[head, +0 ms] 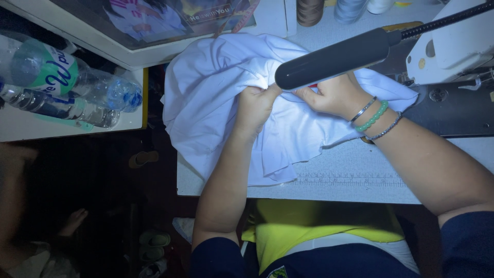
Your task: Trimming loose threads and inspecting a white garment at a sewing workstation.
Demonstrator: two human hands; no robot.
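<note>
A bunched white cloth (216,82) lies on the pale sewing table (360,180). My left hand (254,108) grips a fold of it near the middle, fingers curled in. A little to the right, my right hand (334,95) pinches the same fold; its wrist wears a green bead bracelet and two thin metal bangles. A dark tube-shaped lamp head (334,56) hangs just above both hands and hides part of the cloth between them.
A white sewing machine (453,41) stands at the right. Thread cones (309,10) sit at the back. Plastic water bottles (62,82) lie on a side shelf at the left. A ruler scale is printed along the table's front edge. Sandals lie on the dark floor.
</note>
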